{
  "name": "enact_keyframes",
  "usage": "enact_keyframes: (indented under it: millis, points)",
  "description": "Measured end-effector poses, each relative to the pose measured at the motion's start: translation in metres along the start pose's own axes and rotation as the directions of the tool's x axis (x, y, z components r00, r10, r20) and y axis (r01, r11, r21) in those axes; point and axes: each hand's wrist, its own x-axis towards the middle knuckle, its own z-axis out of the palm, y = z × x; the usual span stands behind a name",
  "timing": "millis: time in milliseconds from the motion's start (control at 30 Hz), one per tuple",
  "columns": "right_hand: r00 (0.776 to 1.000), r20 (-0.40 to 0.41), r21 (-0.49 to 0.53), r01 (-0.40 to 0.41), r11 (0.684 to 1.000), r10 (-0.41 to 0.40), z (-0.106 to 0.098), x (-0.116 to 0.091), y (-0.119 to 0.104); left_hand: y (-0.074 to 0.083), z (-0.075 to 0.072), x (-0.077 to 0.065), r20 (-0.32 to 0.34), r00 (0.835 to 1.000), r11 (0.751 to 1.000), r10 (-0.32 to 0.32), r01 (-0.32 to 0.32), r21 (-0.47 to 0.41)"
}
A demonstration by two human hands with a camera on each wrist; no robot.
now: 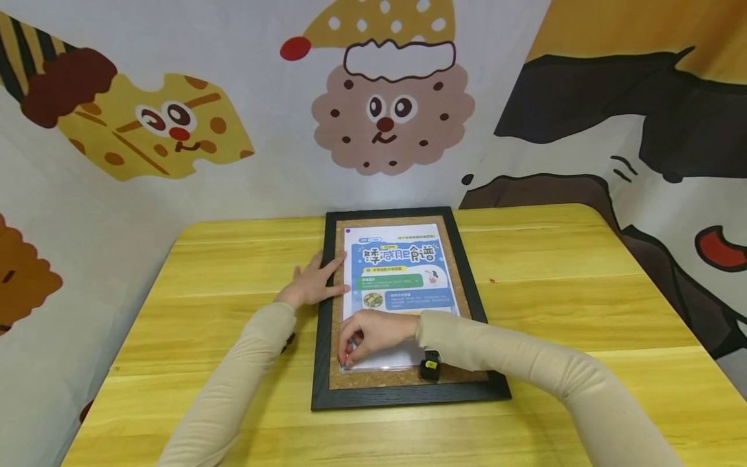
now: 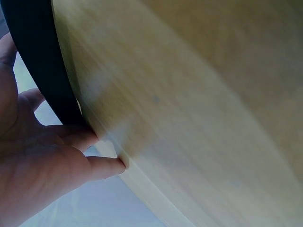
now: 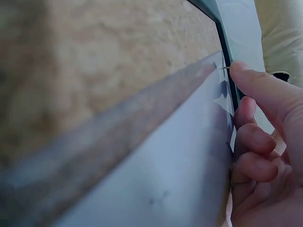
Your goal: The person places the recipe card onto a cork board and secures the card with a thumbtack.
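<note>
A cork board [image 1: 397, 378] in a black frame [image 1: 408, 393] lies on the wooden table, with a printed poster [image 1: 403, 256] in a clear sleeve on it. My right hand [image 1: 373, 331] pinches a small pushpin [image 3: 225, 67] at the poster's lower left corner. In the right wrist view its thin metal point meets the clear sleeve [image 3: 189, 80], and the thumb hides most of its head. With fingers spread, my left hand [image 1: 312, 282] rests across the frame's left side, fingertips at the poster's edge. A purple pushpin [image 1: 347, 230] sits in the poster's upper left corner.
The yellow wooden table [image 1: 560, 285] extends on both sides of the board. Behind it hangs a cloth backdrop [image 1: 262, 97] with cartoon food figures. A black wrist camera [image 1: 430, 366] on my right wrist hangs over the board's lower part.
</note>
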Motion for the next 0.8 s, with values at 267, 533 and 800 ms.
enact_keyframes:
  millis: [267, 533, 800]
  points:
    - [1.000, 0.018, -0.021, -0.020, 1.000, 0.021, -0.0013, 0.0026, 0.0002, 0.0010, 0.0003, 0.0002, 0.001, 1.000, 1.000, 0.000, 0.000, -0.004]
    - [0.999, 0.038, -0.051, -0.017, 0.999, 0.019, -0.0023, 0.0051, -0.0008, -0.0012, 0.0012, 0.0021, -0.001, 1.000, 1.000, 0.003, -0.003, -0.003]
    - [0.998, 0.044, -0.137, -0.032, 0.990, 0.038, -0.0010, 0.0038, -0.0031, -0.0009, 0.0017, 0.0027, 0.000, 1.000, 1.000, 0.005, -0.005, -0.005]
